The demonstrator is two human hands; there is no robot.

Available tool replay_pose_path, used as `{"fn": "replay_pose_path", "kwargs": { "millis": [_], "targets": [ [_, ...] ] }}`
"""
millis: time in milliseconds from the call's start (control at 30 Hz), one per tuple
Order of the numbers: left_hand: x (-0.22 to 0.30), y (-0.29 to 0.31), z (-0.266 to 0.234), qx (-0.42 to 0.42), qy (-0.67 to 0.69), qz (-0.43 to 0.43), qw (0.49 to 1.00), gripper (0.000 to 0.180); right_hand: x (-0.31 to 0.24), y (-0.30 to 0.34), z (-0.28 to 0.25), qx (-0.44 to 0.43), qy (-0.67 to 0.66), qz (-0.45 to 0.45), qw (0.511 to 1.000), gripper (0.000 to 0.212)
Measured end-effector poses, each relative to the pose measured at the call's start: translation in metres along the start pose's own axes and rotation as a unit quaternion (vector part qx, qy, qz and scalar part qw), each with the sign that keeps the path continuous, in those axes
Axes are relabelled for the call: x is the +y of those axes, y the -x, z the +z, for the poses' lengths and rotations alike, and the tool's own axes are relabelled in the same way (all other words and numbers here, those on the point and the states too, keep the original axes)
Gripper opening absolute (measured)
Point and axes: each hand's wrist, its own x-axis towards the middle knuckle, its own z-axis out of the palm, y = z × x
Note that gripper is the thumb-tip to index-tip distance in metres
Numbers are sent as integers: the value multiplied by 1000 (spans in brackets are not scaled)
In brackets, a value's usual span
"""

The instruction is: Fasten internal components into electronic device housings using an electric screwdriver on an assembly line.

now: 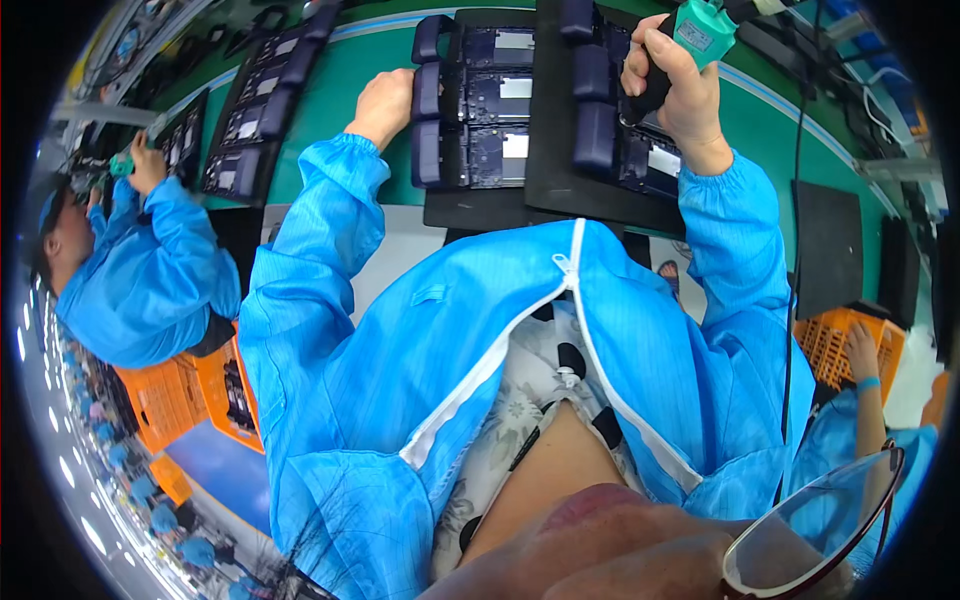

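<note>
My right hand (pixel 682 88) is wrapped round the black grip of an electric screwdriver (pixel 703 32) with a teal-green body. Below it lies a dark device housing (pixel 650 165) with a pale rectangle inside, one of a row on a black mat (pixel 555 150). My left hand (pixel 385 108) is curled closed beside the left row of dark purple housings (pixel 427 150). Its fingertips are turned away, so anything in them is hidden. Inside these opened housings, circuit parts and silvery rectangular plates (pixel 515 88) show.
The bench has a green top (pixel 330 110). Another row of housings (pixel 255 120) stands at the left, near a co-worker in blue (pixel 150 270). Orange crates (pixel 165 400) sit lower left, another orange crate (pixel 825 345) at right beside another person's hand. A black cable (pixel 797 200) hangs by my right arm.
</note>
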Motion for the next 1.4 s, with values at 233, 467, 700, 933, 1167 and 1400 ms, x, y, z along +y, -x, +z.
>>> {"fn": "replay_pose_path", "kwargs": {
  "millis": [233,467,700,933,1167,1400],
  "targets": [
    [108,-14,46,26,-21,5,999,25,-47,14,-75,16,124,37,991,22],
    [58,-27,35,32,421,-131,897,41,-42,47,-70,82,120,-66,987,16],
    [32,-64,26,-79,879,-170,437,23,-50,37,-80,97,83,-41,991,27],
    [52,-74,33,-72,854,-165,488,19,-69,-23,-55,48,-65,-55,995,40],
    [49,-77,44,-119,893,-148,408,20,-27,-96,48,103,-129,-37,986,37],
    [37,-72,46,-137,906,-108,385,22,31,-139,97,109,-78,-44,990,27]
  ]
}}
